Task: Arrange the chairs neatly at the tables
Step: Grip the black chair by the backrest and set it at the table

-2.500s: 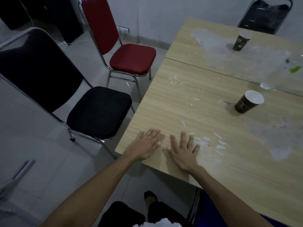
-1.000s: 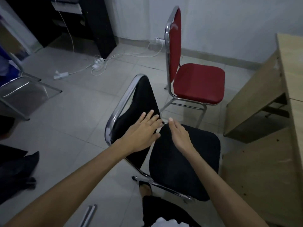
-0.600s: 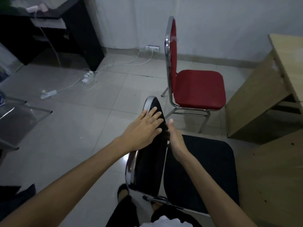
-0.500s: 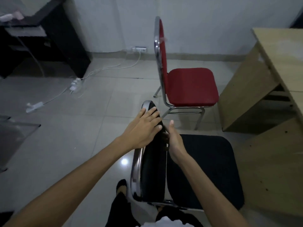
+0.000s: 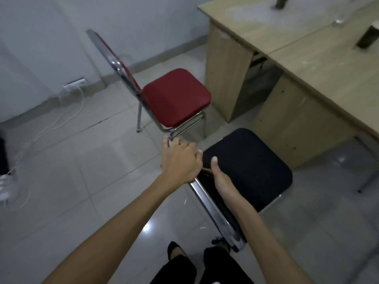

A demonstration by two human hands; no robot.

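Observation:
A black padded chair (image 5: pixel 248 169) with a chrome frame stands right in front of me, its seat pointing toward the wooden table (image 5: pixel 320 64) at the right. My left hand (image 5: pixel 180 160) is wrapped over the top of its backrest. My right hand (image 5: pixel 220 177) grips the backrest from the seat side, thumb up. A red chair (image 5: pixel 176 97) stands just beyond, seat toward the table's end panel, a little apart from it.
Two dark paper cups (image 5: pixel 367 37) stand on the tabletop at the upper right. A wall socket (image 5: pixel 73 84) with white cables trailing over the tiled floor lies at the left. My feet (image 5: pixel 174 251) are just behind the black chair.
Both hands left the tabletop and took the black chair's backrest. Since half a second ago my left hand's fingers have curled shut on it, and the view has swung toward the table.

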